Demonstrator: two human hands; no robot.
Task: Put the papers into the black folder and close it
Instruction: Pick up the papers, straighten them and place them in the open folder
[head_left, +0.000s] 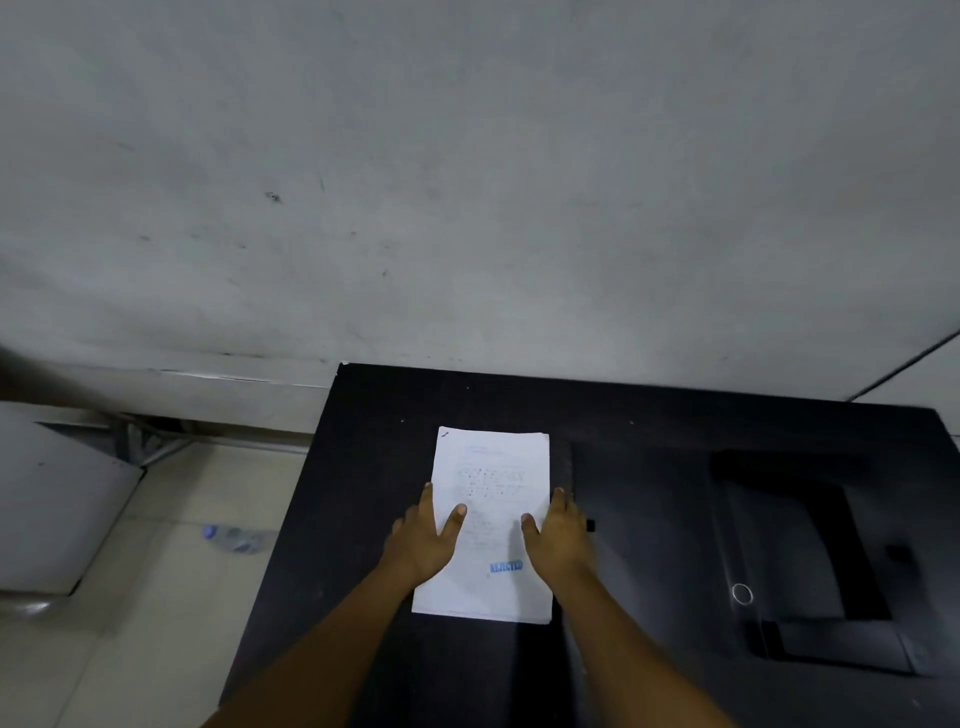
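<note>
A stack of white papers (491, 467) with a blue stamp near its bottom lies on the dark table (363, 467), a little left of centre. My left hand (423, 535) grips the stack's left edge and my right hand (558, 535) its right edge. Both thumbs rest on the top sheet and the fingers lie along the sides. The black folder (779, 545) lies to the right on the table, with a metal ring hole (742, 593) on its spine. It is dark against the dark top, so I cannot tell whether it lies open.
The table's left edge (291, 519) drops to a tiled floor, where a plastic bottle (234, 538) lies. A grey seat-like object (57, 499) stands at the far left. A grey wall (467, 182) rises right behind the table.
</note>
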